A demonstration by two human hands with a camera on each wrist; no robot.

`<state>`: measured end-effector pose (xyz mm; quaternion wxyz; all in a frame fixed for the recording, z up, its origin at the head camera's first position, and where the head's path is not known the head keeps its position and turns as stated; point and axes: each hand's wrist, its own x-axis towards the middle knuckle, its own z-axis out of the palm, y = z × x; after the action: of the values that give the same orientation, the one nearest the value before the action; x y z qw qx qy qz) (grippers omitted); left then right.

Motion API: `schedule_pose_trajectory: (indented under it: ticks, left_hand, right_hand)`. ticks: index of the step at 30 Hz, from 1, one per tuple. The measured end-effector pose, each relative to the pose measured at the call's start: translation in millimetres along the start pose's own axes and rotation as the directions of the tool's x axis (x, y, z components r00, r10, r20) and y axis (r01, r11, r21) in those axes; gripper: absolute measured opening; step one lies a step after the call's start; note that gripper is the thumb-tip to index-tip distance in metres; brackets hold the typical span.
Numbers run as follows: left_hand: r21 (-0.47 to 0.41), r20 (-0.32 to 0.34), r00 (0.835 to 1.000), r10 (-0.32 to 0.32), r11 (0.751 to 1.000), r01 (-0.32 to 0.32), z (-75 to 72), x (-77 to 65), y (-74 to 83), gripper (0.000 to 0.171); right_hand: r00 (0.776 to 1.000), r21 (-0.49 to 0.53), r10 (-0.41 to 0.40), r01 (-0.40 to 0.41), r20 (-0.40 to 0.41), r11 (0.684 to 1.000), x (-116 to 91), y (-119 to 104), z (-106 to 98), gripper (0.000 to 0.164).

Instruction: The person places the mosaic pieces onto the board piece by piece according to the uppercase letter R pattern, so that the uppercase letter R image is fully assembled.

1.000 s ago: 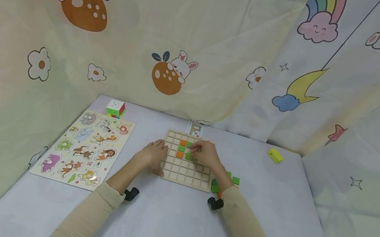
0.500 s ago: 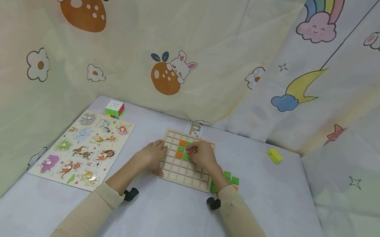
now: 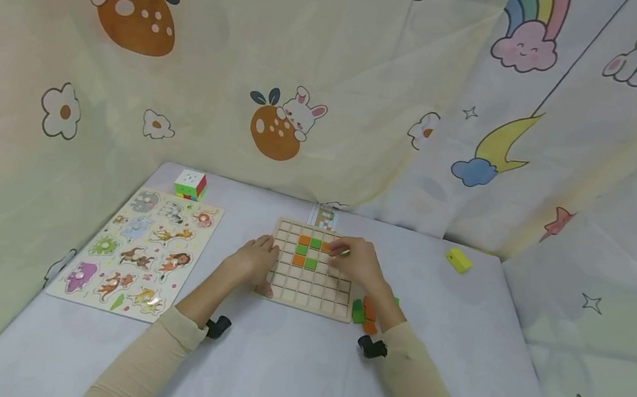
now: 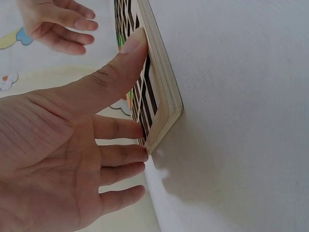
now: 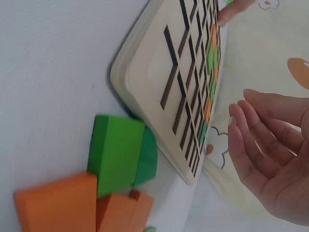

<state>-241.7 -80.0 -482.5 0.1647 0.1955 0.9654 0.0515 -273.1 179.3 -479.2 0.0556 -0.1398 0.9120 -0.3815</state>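
A wooden grid board (image 3: 310,297) lies on the table with several orange and green square tiles in its cells, among them a green tile (image 3: 311,264) and an orange tile (image 3: 325,247). My left hand (image 3: 252,259) rests at the board's left edge. Its thumb (image 4: 133,43) lies on the board's rim and its straight fingers touch the side. Over the board's right half is my right hand (image 3: 355,260), its fingers loosely bent close to the orange tile. Nothing shows between those fingers (image 5: 237,130) in the right wrist view. Part of the grid is hidden beneath this hand.
Loose green blocks (image 5: 118,154) and orange blocks (image 5: 58,205) lie beside the board's near right corner. An animal puzzle board (image 3: 130,259) lies at left, a puzzle cube (image 3: 191,184) behind it. A pattern card (image 3: 325,216) sits behind the grid, a yellow block (image 3: 459,261) far right.
My right hand has moved right, off the green tile, which went from tilted to flat in its cell. The orange tile on the upper row now shows. My left hand stays in place.
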Motion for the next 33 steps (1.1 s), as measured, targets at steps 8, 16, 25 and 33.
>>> schedule_pose_trajectory:
  ticks: [8,16,25,33]
  left_hand:
    - [0.004,0.001,1.000,-0.002,1.000,0.002,0.0,1.0,-0.1,0.113]
    - [0.010,0.006,1.000,-0.003,1.000,0.003,-0.5,0.8,0.4,0.112]
    - [0.010,0.016,1.000,-0.008,1.000,0.008,-1.2,1.2,0.4,0.112]
    - [0.027,0.011,1.000,-0.003,1.000,0.003,0.4,2.3,0.5,0.112]
  right_hand:
    - [1.000,-0.036,0.004,-0.004,-0.006,0.999,-17.3,12.5,-15.8,0.027]
    - [0.997,-0.089,0.066,-0.062,0.040,0.994,-38.5,20.5,-24.7,0.029]
    - [0.983,-0.180,0.169,-0.153,0.076,0.972,-54.4,32.6,-32.2,0.038]
    - [0.983,-0.245,0.169,-0.147,0.070,0.958,-61.7,41.7,-30.3,0.040]
